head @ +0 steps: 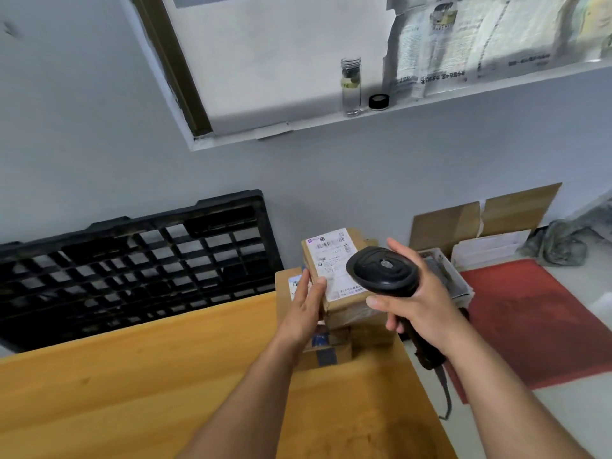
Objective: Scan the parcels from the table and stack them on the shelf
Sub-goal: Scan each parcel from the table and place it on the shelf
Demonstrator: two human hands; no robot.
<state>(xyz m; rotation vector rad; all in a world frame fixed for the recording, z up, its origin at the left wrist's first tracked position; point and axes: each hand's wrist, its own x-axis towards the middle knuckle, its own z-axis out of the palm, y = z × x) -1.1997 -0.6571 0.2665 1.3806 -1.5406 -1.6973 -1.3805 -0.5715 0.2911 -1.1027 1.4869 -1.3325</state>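
Left hand (306,308) fingers grip the parcel (334,276); right hand (419,298) wraps the scanner (384,271) just beside. Looks light, stiff; hold its sides.

Matt brown cardboard parcel (344,293) with white paper label (332,260), glossy black plastic scanner (385,271), smooth orange wood counter (165,369).

Shipping label (332,260) on the parcel (344,293) I hold, frame centre: barcodes visible, print too blurred to read. Newspaper (463,44), upper right: illegible.
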